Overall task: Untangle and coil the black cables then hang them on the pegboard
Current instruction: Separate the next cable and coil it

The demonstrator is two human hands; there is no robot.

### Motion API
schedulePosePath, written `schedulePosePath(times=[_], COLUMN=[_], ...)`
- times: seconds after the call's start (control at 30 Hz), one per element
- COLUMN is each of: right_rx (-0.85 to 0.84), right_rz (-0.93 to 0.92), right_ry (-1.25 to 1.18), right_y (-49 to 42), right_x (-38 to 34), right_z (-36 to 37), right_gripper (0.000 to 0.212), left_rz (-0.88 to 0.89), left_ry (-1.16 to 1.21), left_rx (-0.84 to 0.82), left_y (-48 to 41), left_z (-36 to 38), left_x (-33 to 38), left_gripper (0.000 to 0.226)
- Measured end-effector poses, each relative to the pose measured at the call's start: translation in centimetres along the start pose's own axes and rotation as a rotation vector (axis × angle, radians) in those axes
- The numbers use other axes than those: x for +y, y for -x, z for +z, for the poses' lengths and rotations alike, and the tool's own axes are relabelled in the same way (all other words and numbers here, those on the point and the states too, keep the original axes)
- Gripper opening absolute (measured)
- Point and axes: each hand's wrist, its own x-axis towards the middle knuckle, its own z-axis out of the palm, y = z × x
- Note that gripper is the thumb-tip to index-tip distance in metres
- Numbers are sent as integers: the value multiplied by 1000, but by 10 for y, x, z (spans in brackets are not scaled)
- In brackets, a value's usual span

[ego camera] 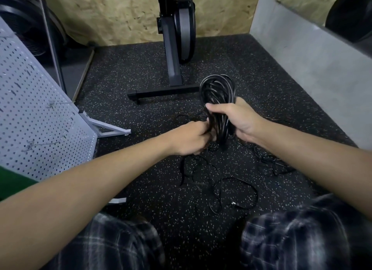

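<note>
A thick coil of black cable [218, 92] stands upright above the floor, and my right hand [235, 118] grips it round its middle. My left hand [191, 140] is curled at the coil's lower end and pinches a strand there. More black cables [233, 197] lie tangled on the speckled floor below both hands, one ending in a small plug. The white pegboard [38, 116] leans at the left, with thin metal hooks sticking out of it.
A black exercise machine [177, 48] stands on its floor bar just behind the coil. A grey concrete ledge [314, 64] runs along the right. The pegboard's white foot [108, 128] reaches onto the floor. My knees in plaid trousers fill the bottom edge.
</note>
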Motion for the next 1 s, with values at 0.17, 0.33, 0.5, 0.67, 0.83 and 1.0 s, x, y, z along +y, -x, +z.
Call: schedulePosePath(times=[0.17, 0.33, 0.5, 0.67, 0.83, 1.0], right_rx=[-127, -45, 49, -29, 46, 203], right_rz=[15, -109, -50, -89, -106, -85], right_ry=[61, 191, -143, -235, -207, -178], right_y=[-1, 1, -4, -3, -8, -17], right_x=[4, 4, -6, -13, -13, -11], right_z=[-3, 2, -6, -13, -20, -34], right_gripper=[29, 11, 15, 16, 19, 15], left_rz=[-26, 16, 111, -5, -74, -161], left_ry=[10, 63, -35, 167, 481, 497], left_rx=[50, 36, 70, 14, -43, 55], left_y=[-3, -5, -3, -1, -3, -1], left_z=[-1, 1, -14, -9, -5, -12], left_x=[-1, -3, -32, -48, -46, -66], left_gripper=[25, 25, 19, 17, 21, 34])
